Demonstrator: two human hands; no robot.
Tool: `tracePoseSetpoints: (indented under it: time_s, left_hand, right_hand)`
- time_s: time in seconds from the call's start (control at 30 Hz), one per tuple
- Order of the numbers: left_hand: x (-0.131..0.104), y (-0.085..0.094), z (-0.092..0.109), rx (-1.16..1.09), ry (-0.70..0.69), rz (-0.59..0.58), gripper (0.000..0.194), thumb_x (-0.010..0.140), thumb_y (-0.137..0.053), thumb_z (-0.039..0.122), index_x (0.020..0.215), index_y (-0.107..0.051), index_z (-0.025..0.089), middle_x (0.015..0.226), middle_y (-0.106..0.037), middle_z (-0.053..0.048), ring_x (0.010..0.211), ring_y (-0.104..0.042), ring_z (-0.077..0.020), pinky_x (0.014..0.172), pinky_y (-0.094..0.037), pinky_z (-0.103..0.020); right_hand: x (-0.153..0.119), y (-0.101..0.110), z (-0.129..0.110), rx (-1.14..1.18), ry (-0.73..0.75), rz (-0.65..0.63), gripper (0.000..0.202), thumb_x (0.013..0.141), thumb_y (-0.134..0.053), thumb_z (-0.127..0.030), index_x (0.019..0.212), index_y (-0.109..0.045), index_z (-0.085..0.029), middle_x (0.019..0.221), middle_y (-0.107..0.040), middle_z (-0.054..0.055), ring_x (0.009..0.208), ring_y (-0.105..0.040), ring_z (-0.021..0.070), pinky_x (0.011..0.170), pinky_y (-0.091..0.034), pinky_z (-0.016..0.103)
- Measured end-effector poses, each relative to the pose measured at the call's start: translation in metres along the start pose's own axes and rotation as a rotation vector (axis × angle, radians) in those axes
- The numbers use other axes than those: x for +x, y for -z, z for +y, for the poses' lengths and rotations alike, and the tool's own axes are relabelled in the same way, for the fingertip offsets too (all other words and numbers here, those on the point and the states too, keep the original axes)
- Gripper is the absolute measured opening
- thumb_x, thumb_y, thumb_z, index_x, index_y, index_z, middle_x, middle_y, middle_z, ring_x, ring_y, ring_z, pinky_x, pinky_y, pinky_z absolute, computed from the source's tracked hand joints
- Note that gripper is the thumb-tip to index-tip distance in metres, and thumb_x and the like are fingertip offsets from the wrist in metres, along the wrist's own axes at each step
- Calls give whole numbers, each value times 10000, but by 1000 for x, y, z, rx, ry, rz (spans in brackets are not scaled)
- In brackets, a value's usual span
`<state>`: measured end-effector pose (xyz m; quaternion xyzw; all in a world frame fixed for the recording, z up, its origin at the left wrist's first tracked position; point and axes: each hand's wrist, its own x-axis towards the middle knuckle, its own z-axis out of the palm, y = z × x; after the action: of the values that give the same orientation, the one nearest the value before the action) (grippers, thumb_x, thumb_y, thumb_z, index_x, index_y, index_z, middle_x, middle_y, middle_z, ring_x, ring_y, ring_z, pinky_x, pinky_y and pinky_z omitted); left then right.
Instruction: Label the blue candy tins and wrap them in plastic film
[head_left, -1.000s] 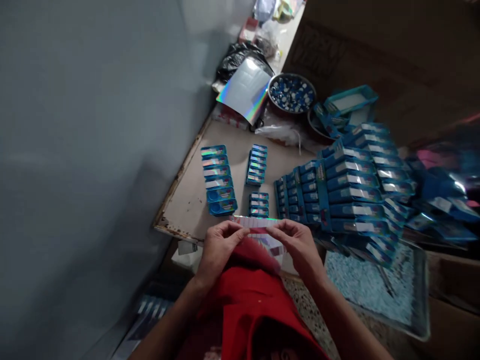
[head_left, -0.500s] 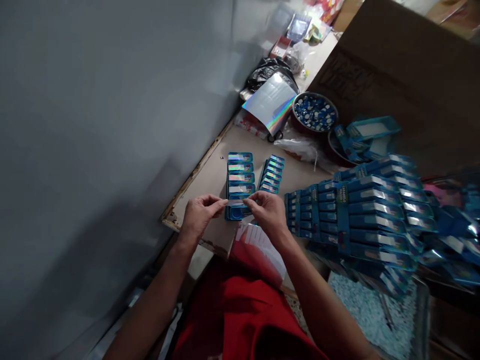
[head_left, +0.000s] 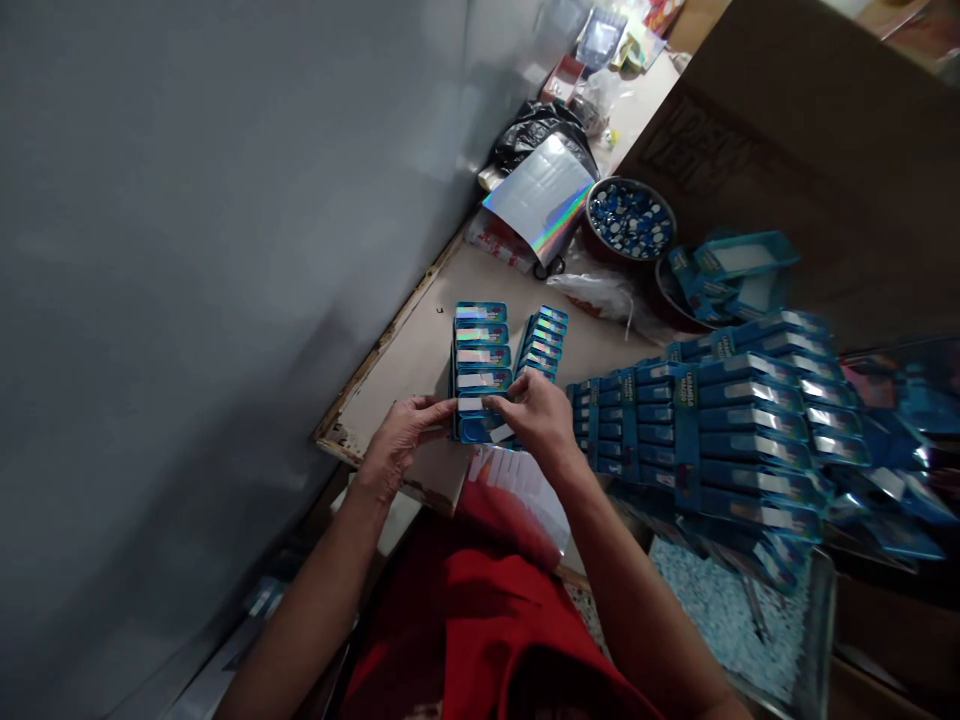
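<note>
A short whitish label strip (head_left: 470, 404) lies across one of the blue packs (head_left: 480, 381) in a stepped row on the table. My left hand (head_left: 405, 437) is closed, thumb and forefinger at the strip's left end and against the pack's edge. My right hand (head_left: 541, 412) is closed in a pinch at the strip's right end. Below its fingers shows another small white strip (head_left: 501, 432); I cannot tell whether it is held. Packs farther up the row carry shiny strips. A second, narrower row of blue packs (head_left: 545, 335) stands just beyond my right hand.
Tall stacks of blue packs (head_left: 750, 430) crowd the right. Behind are a bowl of blue and white pieces (head_left: 631, 220), a holographic sheet (head_left: 541, 195), a black plastic bag (head_left: 536, 135) and a large cardboard box (head_left: 795, 170). A grey wall (head_left: 187, 250) borders the left side.
The strip stretched between my fingertips has come down onto the pack. My left fingers have straightened a little, and another white strip now shows under my right hand.
</note>
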<state>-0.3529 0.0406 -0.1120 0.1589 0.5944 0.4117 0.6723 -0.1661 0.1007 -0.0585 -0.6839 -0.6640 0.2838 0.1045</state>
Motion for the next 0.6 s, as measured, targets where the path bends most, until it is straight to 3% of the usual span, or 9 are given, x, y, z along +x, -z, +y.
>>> tracePoseSetpoints:
  time_s: [0.07, 0.17, 0.27, 0.3, 0.33, 0.37, 0.47, 0.53, 0.6]
  left_hand:
    - [9, 1, -13, 9, 37, 64, 432, 594, -895, 442, 761, -633, 142, 812, -713, -65, 784, -687, -199, 763, -575, -338]
    - [8, 1, -26, 90, -14, 222, 407, 663, -852, 430, 848, -618, 152, 836, -691, -52, 756, -648, -169, 690, -527, -286]
    - [-17, -1, -19, 208, -285, 507, 390, 766, -789, 467, 956, -611, 177, 888, -668, -29, 789, -618, -145, 690, -490, -242]
    - [-29, -4, -12, 246, -387, 551, 386, 794, -769, 489, 971, -620, 180, 883, -666, -25, 773, -613, -139, 684, -487, -234]
    - [-42, -7, -5, 264, -457, 526, 396, 818, -745, 520, 992, -638, 180, 874, -671, -25, 737, -610, -133, 660, -483, -230]
    - [-54, -11, 2, 253, -476, 427, 431, 836, -719, 560, 1028, -660, 178, 878, -685, -30, 692, -607, -128, 621, -475, -228]
    - [-78, -28, 18, 108, -300, 23, 571, 809, -723, 627, 1150, -698, 170, 887, -722, -42, 606, -600, -121, 529, -438, -220]
    - [-80, -36, 22, 19, -201, -68, 546, 746, -803, 587, 1072, -725, 156, 777, -696, -19, 593, -586, -115, 526, -424, -206]
    - [-77, -37, 22, -18, -177, -43, 436, 706, -856, 522, 892, -728, 150, 636, -616, 21, 556, -530, -93, 523, -393, -191]
  right_hand:
    - [2, 5, 5, 79, -50, 17, 373, 655, -830, -473, 822, -598, -233, 671, -609, -36, 600, -511, 153, 576, -311, 260]
    - [-2, 16, 7, 376, -98, 0, 395, 693, -804, -498, 825, -543, -232, 615, -524, -67, 558, -457, 131, 542, -316, 252]
    - [-10, 29, -3, 663, -93, -4, 422, 752, -766, -570, 823, -524, -231, 577, -472, -84, 511, -421, 108, 499, -299, 239]
    - [-13, 33, -8, 726, -85, -7, 435, 753, -769, -581, 826, -522, -231, 578, -477, -86, 503, -424, 103, 490, -298, 234]
    - [-16, 36, -14, 776, -75, -13, 446, 748, -778, -587, 826, -519, -232, 581, -489, -86, 497, -435, 100, 483, -300, 229]
    - [-18, 37, -20, 818, -65, -25, 457, 742, -787, -590, 822, -513, -233, 583, -501, -85, 493, -447, 99, 475, -302, 226]
    - [-24, 37, -34, 895, -34, -78, 474, 732, -811, -585, 803, -500, -234, 584, -536, -79, 486, -469, 98, 458, -312, 223]
    - [-27, 36, -39, 927, -20, -119, 457, 744, -812, -562, 808, -502, -233, 601, -568, -70, 499, -494, 101, 464, -335, 224]
    - [-31, 37, -39, 965, -23, -180, 439, 755, -806, -545, 841, -509, -233, 632, -603, -63, 533, -544, 112, 491, -377, 227]
